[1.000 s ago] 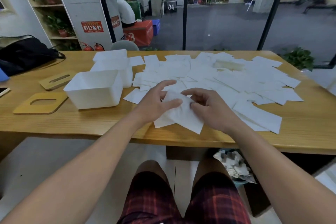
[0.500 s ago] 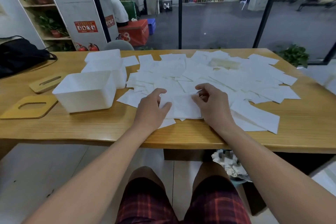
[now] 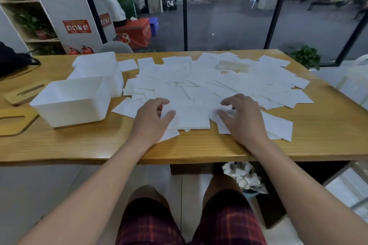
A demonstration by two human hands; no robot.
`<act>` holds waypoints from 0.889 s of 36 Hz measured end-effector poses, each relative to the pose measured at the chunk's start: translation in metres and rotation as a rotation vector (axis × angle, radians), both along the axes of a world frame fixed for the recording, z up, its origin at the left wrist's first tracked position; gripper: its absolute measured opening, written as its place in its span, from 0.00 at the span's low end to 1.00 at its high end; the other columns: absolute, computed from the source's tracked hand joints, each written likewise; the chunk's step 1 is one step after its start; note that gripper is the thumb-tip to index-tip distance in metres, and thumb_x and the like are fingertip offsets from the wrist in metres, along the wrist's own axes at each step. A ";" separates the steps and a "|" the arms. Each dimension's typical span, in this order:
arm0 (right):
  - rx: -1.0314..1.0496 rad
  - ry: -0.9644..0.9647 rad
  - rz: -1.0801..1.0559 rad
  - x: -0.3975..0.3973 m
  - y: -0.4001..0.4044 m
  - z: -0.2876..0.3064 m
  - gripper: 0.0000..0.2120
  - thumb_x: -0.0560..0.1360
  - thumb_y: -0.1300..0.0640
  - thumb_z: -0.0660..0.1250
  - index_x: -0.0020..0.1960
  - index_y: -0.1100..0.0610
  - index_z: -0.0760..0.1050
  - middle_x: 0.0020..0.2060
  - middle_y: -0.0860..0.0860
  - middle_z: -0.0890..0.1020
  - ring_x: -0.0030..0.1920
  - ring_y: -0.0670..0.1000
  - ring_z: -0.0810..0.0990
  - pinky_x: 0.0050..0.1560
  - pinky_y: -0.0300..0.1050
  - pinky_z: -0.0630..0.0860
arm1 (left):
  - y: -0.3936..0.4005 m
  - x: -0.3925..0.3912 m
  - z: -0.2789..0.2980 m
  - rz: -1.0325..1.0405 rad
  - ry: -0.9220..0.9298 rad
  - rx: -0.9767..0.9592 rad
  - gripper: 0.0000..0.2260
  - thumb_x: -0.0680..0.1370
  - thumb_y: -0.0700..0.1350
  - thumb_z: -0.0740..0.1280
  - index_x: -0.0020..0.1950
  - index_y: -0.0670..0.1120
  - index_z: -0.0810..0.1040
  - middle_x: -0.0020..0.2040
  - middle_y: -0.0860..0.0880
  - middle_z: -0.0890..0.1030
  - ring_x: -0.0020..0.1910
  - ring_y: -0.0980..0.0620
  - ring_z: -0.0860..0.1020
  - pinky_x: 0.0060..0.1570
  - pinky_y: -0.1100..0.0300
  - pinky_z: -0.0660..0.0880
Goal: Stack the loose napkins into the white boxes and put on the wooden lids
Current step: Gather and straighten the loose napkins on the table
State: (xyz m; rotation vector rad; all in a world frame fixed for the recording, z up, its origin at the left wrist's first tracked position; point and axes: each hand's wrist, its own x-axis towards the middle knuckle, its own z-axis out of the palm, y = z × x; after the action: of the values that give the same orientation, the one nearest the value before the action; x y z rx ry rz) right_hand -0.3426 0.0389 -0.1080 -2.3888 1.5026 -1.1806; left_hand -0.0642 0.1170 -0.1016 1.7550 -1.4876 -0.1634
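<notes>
Loose white napkins [image 3: 209, 83] cover the middle and right of the wooden table [image 3: 79, 145]. A small flat napkin stack [image 3: 191, 119] lies near the front edge between my hands. My left hand [image 3: 151, 119] pinches the stack's left edge between thumb and curled fingers. My right hand [image 3: 243, 117] rests its bent fingertips on loose napkins just right of the stack and holds nothing. An empty white box [image 3: 79, 113] stands left of my left hand, with two more white boxes [image 3: 103, 73] behind it. Two wooden lids [image 3: 14, 121] [image 3: 25, 91] lie at the far left.
Another wooden lid [image 3: 235, 65] lies partly buried under napkins at the back. A black bag [image 3: 12, 61] sits at the table's far left. Under the table stands a bin of crumpled paper [image 3: 243, 179]. A white object [image 3: 352, 83] stands beyond the table's right edge.
Both hands lowered a napkin they held up and laid it flat on the stack. They then drew apart, and the right hand came off the stack.
</notes>
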 end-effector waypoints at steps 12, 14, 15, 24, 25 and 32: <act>0.072 0.054 0.025 0.001 0.000 -0.002 0.16 0.75 0.41 0.77 0.55 0.50 0.85 0.52 0.45 0.83 0.52 0.48 0.81 0.59 0.53 0.75 | 0.005 0.000 0.001 0.018 -0.051 -0.052 0.21 0.83 0.52 0.72 0.77 0.54 0.77 0.74 0.56 0.78 0.75 0.53 0.70 0.73 0.58 0.66; 0.059 0.079 0.037 0.002 0.000 -0.001 0.16 0.74 0.40 0.78 0.54 0.49 0.85 0.51 0.45 0.83 0.51 0.48 0.81 0.59 0.54 0.74 | 0.005 -0.005 0.002 0.016 -0.122 -0.103 0.19 0.83 0.50 0.72 0.75 0.54 0.79 0.72 0.55 0.79 0.74 0.51 0.70 0.74 0.54 0.66; 0.060 0.079 0.043 0.002 0.000 0.000 0.15 0.74 0.39 0.78 0.53 0.49 0.85 0.51 0.45 0.83 0.51 0.48 0.80 0.58 0.54 0.74 | 0.005 -0.008 0.003 0.004 -0.153 -0.120 0.18 0.83 0.49 0.72 0.73 0.54 0.80 0.69 0.55 0.80 0.72 0.51 0.71 0.73 0.54 0.66; 0.083 0.021 0.075 0.004 0.003 0.002 0.04 0.80 0.51 0.74 0.47 0.48 0.86 0.47 0.42 0.82 0.47 0.47 0.80 0.56 0.55 0.79 | 0.007 -0.024 -0.003 -0.246 -0.296 0.043 0.10 0.86 0.53 0.67 0.64 0.55 0.85 0.58 0.61 0.79 0.59 0.59 0.74 0.59 0.58 0.75; 0.085 0.011 0.075 0.004 0.003 0.003 0.04 0.80 0.51 0.74 0.47 0.49 0.86 0.47 0.42 0.83 0.47 0.46 0.81 0.55 0.55 0.80 | 0.006 -0.023 -0.003 -0.242 -0.288 0.043 0.10 0.86 0.53 0.67 0.64 0.55 0.85 0.58 0.61 0.79 0.59 0.59 0.74 0.59 0.58 0.75; 0.137 -0.341 0.034 0.000 0.010 0.014 0.05 0.79 0.52 0.75 0.44 0.49 0.86 0.45 0.40 0.85 0.45 0.43 0.82 0.47 0.43 0.79 | 0.009 -0.027 -0.002 -0.228 -0.368 0.024 0.10 0.86 0.53 0.66 0.63 0.54 0.85 0.58 0.60 0.79 0.59 0.57 0.73 0.59 0.55 0.77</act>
State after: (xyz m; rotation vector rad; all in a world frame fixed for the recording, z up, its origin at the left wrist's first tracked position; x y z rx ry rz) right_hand -0.3428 0.0487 -0.0940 -1.9944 1.3781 -1.3462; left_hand -0.0908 0.1255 -0.1037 1.6925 -1.9581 0.0290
